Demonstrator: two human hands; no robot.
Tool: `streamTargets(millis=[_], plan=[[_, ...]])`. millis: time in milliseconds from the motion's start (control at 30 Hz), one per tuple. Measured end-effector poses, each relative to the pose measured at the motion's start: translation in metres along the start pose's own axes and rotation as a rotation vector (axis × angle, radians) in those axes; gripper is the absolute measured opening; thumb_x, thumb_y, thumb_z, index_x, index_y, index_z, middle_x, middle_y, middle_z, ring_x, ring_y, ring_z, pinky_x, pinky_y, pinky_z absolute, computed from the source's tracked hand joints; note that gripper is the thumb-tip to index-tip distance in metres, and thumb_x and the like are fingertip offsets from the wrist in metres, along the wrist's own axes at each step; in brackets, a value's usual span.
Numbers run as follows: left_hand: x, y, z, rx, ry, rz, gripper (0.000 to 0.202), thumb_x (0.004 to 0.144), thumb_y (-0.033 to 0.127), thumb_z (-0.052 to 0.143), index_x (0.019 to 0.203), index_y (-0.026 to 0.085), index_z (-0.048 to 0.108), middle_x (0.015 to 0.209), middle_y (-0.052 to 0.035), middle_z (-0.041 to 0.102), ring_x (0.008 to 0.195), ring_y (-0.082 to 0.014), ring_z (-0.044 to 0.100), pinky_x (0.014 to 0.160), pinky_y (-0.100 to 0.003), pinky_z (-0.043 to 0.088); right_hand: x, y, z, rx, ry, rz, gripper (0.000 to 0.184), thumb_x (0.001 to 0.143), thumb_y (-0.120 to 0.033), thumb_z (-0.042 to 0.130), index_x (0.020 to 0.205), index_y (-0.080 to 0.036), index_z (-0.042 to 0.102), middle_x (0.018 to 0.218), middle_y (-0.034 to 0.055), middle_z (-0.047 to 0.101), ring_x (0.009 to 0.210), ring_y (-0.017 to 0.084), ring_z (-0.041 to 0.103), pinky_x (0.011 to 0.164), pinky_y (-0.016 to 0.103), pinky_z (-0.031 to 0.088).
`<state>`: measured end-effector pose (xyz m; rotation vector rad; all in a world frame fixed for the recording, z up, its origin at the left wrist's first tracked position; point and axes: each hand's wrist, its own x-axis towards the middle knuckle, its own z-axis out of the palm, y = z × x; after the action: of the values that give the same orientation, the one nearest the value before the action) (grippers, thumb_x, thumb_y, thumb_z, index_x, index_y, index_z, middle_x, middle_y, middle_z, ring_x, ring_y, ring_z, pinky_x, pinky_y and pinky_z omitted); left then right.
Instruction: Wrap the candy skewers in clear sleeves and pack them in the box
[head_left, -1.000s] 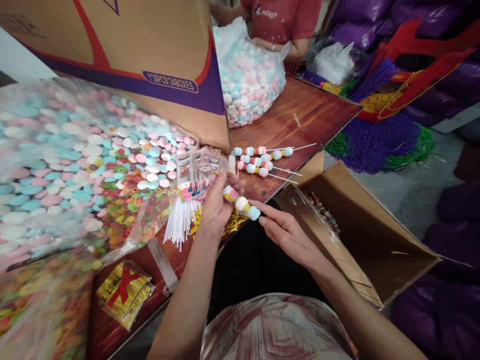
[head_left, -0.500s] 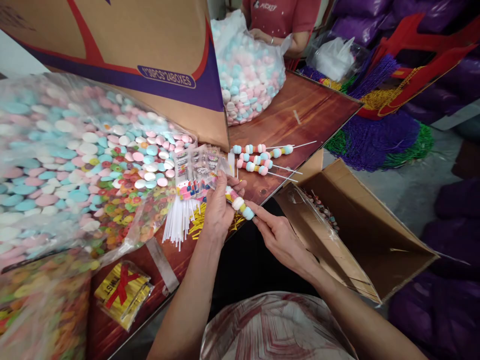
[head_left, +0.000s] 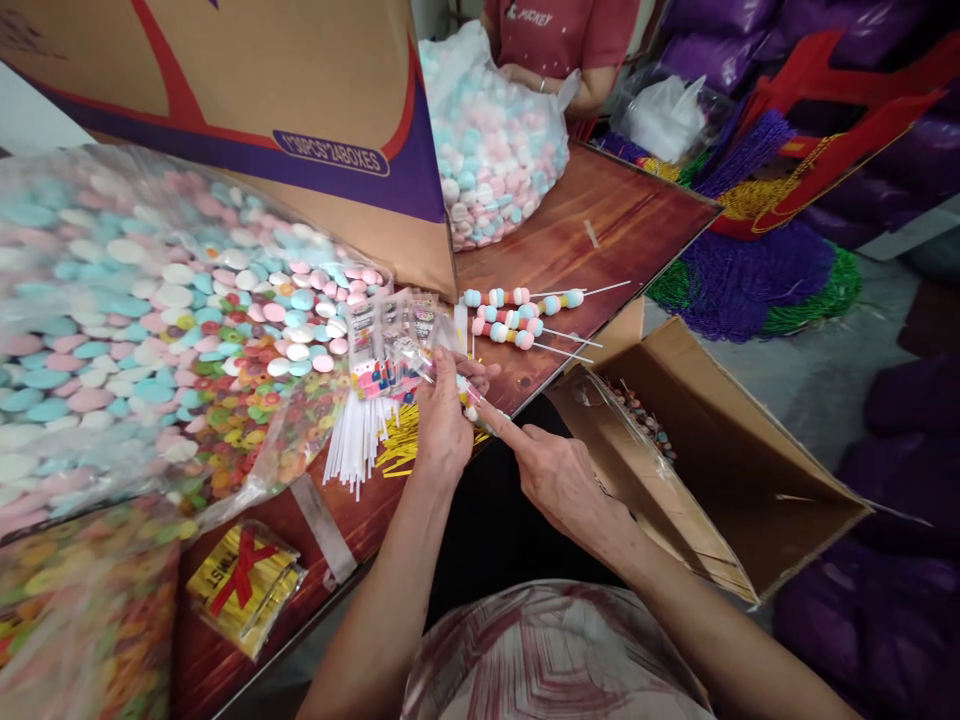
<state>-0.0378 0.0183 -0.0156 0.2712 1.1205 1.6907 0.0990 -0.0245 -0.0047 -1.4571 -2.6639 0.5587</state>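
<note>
Thumb and fingers of my left hand (head_left: 445, 412) close around a candy skewer (head_left: 471, 412), which seems to sit in a clear wrapper. At its lower end my right hand (head_left: 553, 472) grips, its index finger stretched along the wrapper and its other fingers curled; the right thumb is hidden. Just left of my left hand lie printed clear bags (head_left: 386, 340), white sticks (head_left: 352, 440) and gold twist ties (head_left: 399, 440). Beyond my hands, several finished-looking candy skewers (head_left: 504, 318) of pink, blue and white pieces rest on the table (head_left: 585, 230).
A big open bag of candies (head_left: 150, 310) covers the left side, with gummy rings in front. A printed carton (head_left: 300, 90) stands behind. An open cardboard box (head_left: 720, 460) is at right. Across the table, a person (head_left: 562, 50) sits behind another candy bag (head_left: 495, 140).
My right hand's index finger has slid up along the skewer toward my left hand and now covers more of the candies. The left hand keeps its hold.
</note>
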Motion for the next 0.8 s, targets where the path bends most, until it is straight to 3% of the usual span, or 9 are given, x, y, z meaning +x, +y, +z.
streamTargets(millis=[100, 233, 300, 367, 467, 633, 800], plan=[[0.0, -0.001, -0.002, 0.042, -0.032, -0.034, 0.041, 0.076, 0.054, 0.075, 0.077, 0.016, 0.06, 0.066, -0.0003, 0.065, 0.069, -0.0161, 0.072, 0.065, -0.023, 0.052, 0.001, 0.003, 0.001, 0.163, 0.014, -0.06, 0.07, 0.09, -0.004, 0.036, 0.153, -0.033, 0.036, 0.084, 0.003, 0.07, 0.064, 0.015, 0.061, 0.06, 0.022, 0.042], [0.002, 0.001, -0.005, 0.006, -0.049, -0.128, 0.038, 0.077, 0.052, 0.075, 0.082, 0.016, 0.06, 0.069, -0.0006, 0.067, 0.068, -0.0158, 0.071, 0.067, -0.025, 0.054, 0.006, 0.008, 0.008, 0.775, 0.096, -0.04, 0.054, 0.098, -0.02, 0.037, 0.15, -0.03, 0.044, 0.09, 0.0027, 0.07, 0.075, 0.015, 0.062, 0.068, 0.024, 0.048], [0.004, 0.004, -0.007, -0.042, -0.045, -0.178, 0.036, 0.08, 0.05, 0.073, 0.082, 0.017, 0.06, 0.07, -0.0008, 0.068, 0.067, -0.0144, 0.07, 0.067, -0.025, 0.054, 0.009, 0.008, 0.009, 1.121, 0.059, 0.062, 0.049, 0.097, -0.027, 0.044, 0.145, -0.028, 0.051, 0.071, -0.0004, 0.062, 0.059, 0.012, 0.052, 0.054, 0.021, 0.042], [0.006, 0.007, -0.01, -0.088, -0.043, -0.222, 0.034, 0.082, 0.049, 0.071, 0.081, 0.017, 0.06, 0.073, -0.0016, 0.069, 0.067, -0.0132, 0.069, 0.066, -0.023, 0.054, 0.011, 0.009, 0.008, 1.449, -0.056, 0.184, 0.05, 0.094, -0.03, 0.052, 0.143, -0.023, 0.054, 0.052, -0.0071, 0.042, 0.044, 0.008, 0.03, 0.042, 0.018, 0.026], [0.008, 0.011, -0.014, -0.119, -0.071, -0.279, 0.036, 0.084, 0.052, 0.068, 0.08, 0.017, 0.06, 0.074, -0.0035, 0.07, 0.069, -0.0144, 0.069, 0.064, -0.023, 0.054, 0.011, 0.012, 0.004, 1.802, -0.22, 0.292, 0.059, 0.088, -0.032, 0.064, 0.144, -0.02, 0.052, 0.046, -0.013, 0.026, 0.041, 0.005, 0.012, 0.04, 0.018, 0.012], [0.01, 0.018, -0.018, -0.047, -0.099, -0.364, 0.044, 0.085, 0.06, 0.06, 0.082, 0.017, 0.063, 0.078, -0.0084, 0.072, 0.078, -0.0213, 0.072, 0.07, -0.032, 0.058, 0.012, 0.019, -0.004, 1.877, -0.291, 0.349, 0.063, 0.082, -0.03, 0.072, 0.141, -0.018, 0.055, 0.047, -0.0137, 0.027, 0.042, 0.004, 0.012, 0.041, 0.018, 0.009], [0.01, 0.021, -0.02, 0.008, -0.113, -0.393, 0.049, 0.087, 0.062, 0.055, 0.084, 0.015, 0.063, 0.084, -0.0132, 0.074, 0.084, -0.0252, 0.074, 0.071, -0.036, 0.06, 0.014, 0.022, -0.004, 1.645, -0.144, 0.321, 0.055, 0.083, -0.036, 0.068, 0.133, -0.013, 0.062, 0.047, -0.0124, 0.029, 0.043, 0.005, 0.015, 0.041, 0.02, 0.011]])
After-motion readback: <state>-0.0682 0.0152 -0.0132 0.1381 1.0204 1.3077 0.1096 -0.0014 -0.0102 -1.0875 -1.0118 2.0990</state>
